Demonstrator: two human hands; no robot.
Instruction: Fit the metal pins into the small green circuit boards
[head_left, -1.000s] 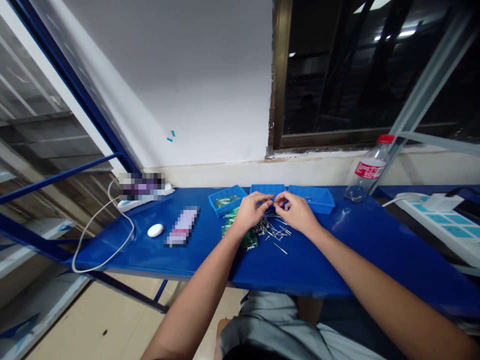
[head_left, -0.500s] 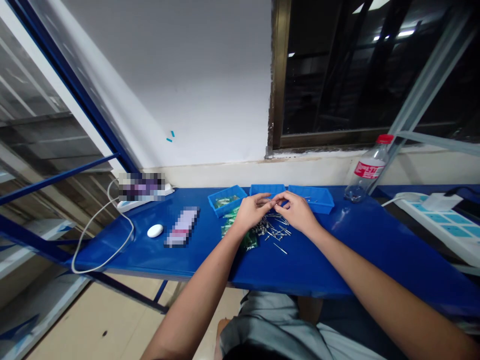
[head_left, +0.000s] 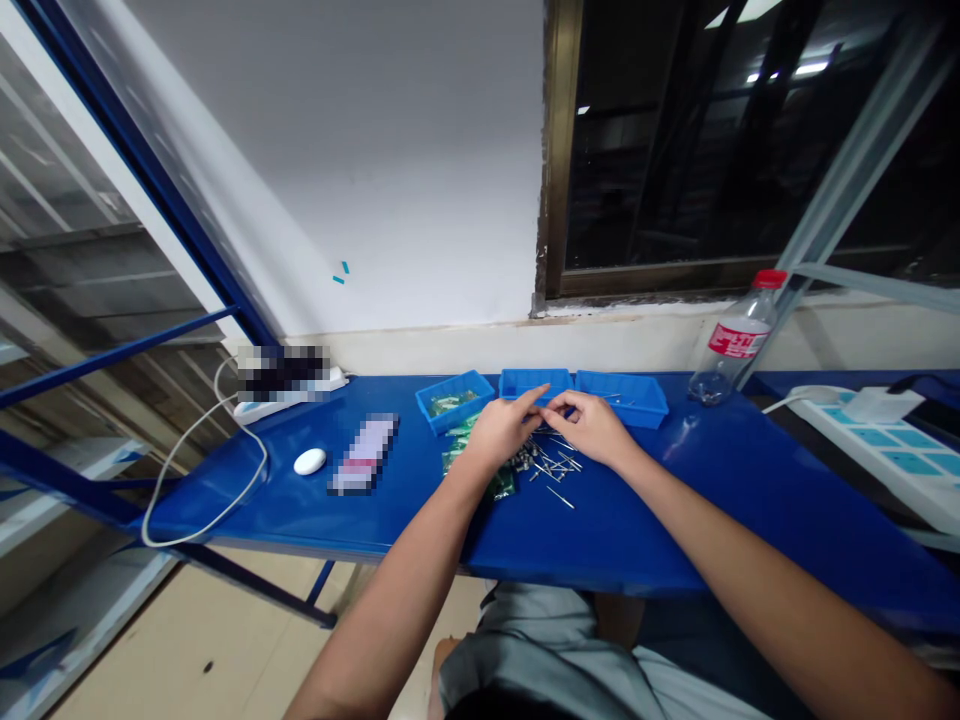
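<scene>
My left hand (head_left: 504, 430) and my right hand (head_left: 589, 425) meet at the fingertips above a heap of metal pop rivets (head_left: 559, 464). The right hand's thumb and fingers are pinched together; what lies between them is too small to make out. My left fingers are curled against the right ones, with the index finger stretched out, and their contents are hidden. Beside and partly beneath the left hand are green-tinted plastic bags (head_left: 501, 484). Behind the hands stand a left blue bin (head_left: 439, 388) with small bags in it, a middle blue bin (head_left: 517, 378) and a right blue bin (head_left: 646, 397) holding a few rivets.
On the blue table (head_left: 652, 530), a phone-like blurred object (head_left: 365, 455) and a white oval case (head_left: 310, 461) lie left. A plastic bottle (head_left: 735, 345) stands back right, near a power strip (head_left: 885, 440). A white cable (head_left: 161, 490) loops over the left edge.
My left index finger has lifted and straightened away from the right fingertips. The right fingers have shifted slightly down and are drawn closer together. The rivets on the table look unchanged.
</scene>
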